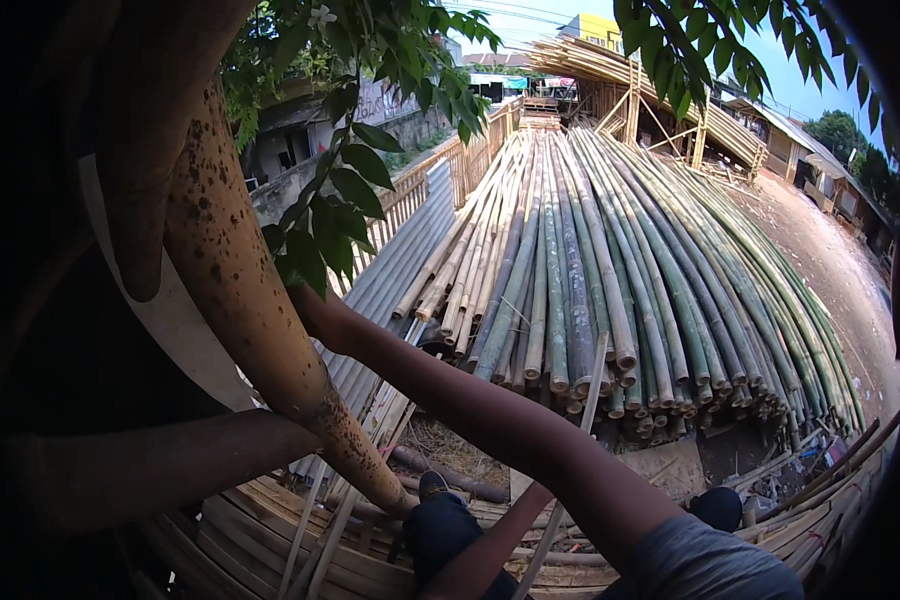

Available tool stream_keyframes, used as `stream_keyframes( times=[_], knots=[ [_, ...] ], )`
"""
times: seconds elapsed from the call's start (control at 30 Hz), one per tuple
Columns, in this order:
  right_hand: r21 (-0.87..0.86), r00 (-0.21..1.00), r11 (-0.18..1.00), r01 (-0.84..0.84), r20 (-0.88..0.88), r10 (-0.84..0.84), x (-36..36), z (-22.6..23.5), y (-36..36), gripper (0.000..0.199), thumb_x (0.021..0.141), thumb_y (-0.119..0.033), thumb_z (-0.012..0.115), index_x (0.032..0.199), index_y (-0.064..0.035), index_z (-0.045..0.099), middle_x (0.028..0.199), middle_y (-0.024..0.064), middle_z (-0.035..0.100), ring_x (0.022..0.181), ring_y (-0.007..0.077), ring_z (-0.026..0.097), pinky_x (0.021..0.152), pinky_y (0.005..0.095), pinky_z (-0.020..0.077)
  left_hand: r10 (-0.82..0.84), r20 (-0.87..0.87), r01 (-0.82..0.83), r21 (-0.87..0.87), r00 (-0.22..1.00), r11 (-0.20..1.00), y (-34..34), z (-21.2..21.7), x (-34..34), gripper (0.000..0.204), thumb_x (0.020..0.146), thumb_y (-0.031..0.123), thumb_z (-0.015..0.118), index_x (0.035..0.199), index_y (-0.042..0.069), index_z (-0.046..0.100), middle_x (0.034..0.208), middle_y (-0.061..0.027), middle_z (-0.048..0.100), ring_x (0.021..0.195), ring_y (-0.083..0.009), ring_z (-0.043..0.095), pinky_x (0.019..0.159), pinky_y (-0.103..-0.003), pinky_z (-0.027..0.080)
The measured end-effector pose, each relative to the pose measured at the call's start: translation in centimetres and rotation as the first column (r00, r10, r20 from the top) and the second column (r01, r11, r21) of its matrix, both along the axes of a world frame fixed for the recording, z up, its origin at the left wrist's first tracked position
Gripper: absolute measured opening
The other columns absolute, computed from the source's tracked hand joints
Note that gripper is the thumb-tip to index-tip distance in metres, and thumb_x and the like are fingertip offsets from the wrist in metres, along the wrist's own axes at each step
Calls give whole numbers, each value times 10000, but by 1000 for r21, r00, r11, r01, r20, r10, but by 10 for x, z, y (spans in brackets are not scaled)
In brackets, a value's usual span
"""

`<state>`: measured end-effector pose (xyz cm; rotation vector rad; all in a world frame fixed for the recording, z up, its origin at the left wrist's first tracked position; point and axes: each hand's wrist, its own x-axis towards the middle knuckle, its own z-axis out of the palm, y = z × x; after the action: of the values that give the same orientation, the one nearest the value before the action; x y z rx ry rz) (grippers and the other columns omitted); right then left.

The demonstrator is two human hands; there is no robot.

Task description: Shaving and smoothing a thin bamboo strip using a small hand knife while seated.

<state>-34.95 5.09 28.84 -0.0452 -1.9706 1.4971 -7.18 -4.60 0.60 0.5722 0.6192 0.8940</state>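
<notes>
A thick yellowish pole with dark spots slants down the left side, very close. My right arm, in a short grey sleeve, crosses toward the left. My right hand is beside that pole, its fingers hidden behind the pole and the leaves. Beneath the right arm another bare forearm, apparently my left, reaches up and right. Its hand is covered by the right arm, next to a thin wooden slat that slants past. I cannot tell whether it holds the slat. Two brown rounded shapes near the pole are too close and dark to name.
A large stack of green and tan bamboo poles fans out ahead. Corrugated sheets and a bamboo fence flank it on the left. Leafy twigs hang in front. Split bamboo strips lie below, around my jeans-clad leg.
</notes>
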Motion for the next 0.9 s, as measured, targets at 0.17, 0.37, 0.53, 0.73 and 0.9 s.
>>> stream_keyframes(
  times=[0.17,0.37,0.53,0.73,0.9],
  knots=[
    [-744,990,660,-106,-139,2,51,-10,-7,260,955,-242,441,1107,-45,515,1041,121,604,928,256,610,781,375,500,44,-31,-44,-18,999,999,-2,-17,-1,250,921,337,553,842,121,455,601,47,420,411,-49,350,362,-198,254],
    [-839,971,542,-40,-161,-178,171,-41,-9,182,929,-261,504,973,-84,517,616,-34,463,473,87,366,488,255,297,131,-101,-133,-13,986,991,8,-34,16,271,931,357,533,814,124,457,619,44,452,406,-52,353,366,-198,255],
    [-799,872,484,358,100,-479,292,-104,-21,117,879,-167,568,939,-77,523,603,-47,423,458,58,337,438,213,269,-115,28,117,-118,993,986,13,-6,-10,249,943,345,483,823,147,391,563,65,311,397,-15,288,332,-190,204],
    [-389,529,380,839,422,-736,460,-156,-45,124,890,-169,558,831,-60,554,615,-36,470,504,49,418,449,215,316,-157,32,160,-94,987,983,17,-14,4,234,938,300,506,804,142,399,502,59,298,334,-41,264,292,-205,202],
    [-266,325,220,938,462,-825,536,-242,-72,241,878,-243,566,736,-52,537,597,-10,486,517,77,431,472,259,335,-171,38,175,-168,984,970,15,-20,16,216,934,280,511,822,111,435,494,49,307,331,-42,243,288,-199,178]
  ],
)
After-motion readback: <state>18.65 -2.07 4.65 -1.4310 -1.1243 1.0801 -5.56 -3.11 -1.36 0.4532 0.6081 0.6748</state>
